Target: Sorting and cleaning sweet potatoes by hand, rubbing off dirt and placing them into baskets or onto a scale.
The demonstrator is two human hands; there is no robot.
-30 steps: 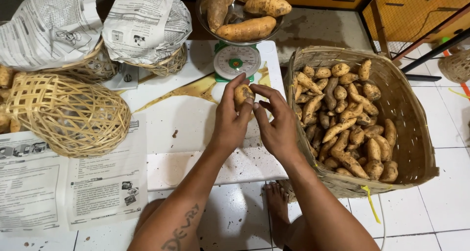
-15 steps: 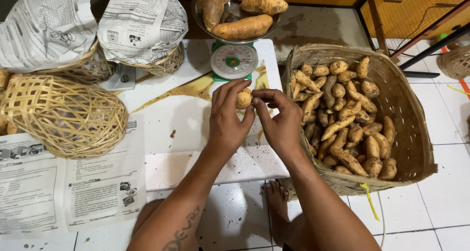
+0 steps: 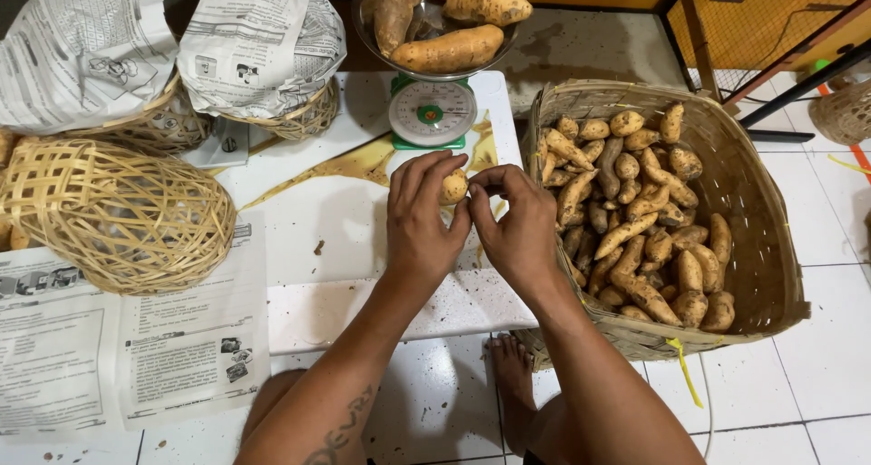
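Note:
A small tan sweet potato (image 3: 453,186) is held between both hands above a low white table (image 3: 363,274). My left hand (image 3: 420,220) wraps its left side with fingers curled over the top. My right hand (image 3: 517,225) pinches its right end with thumb and fingertips. Just beyond the hands stands a green-and-white dial scale (image 3: 429,113) whose metal bowl (image 3: 363,25) carries several large sweet potatoes (image 3: 449,49).
A big woven basket (image 3: 762,247) holding several small sweet potatoes stands right of the table. An overturned woven basket (image 3: 113,215) lies at the left, over newspaper sheets (image 3: 127,365). Two paper-covered baskets (image 3: 259,48) sit behind. My bare foot (image 3: 513,374) rests on the white tiles.
Both hands have stayed together over the table, working the small sweet potato; the fingers have shifted slightly around it. Nothing else has moved.

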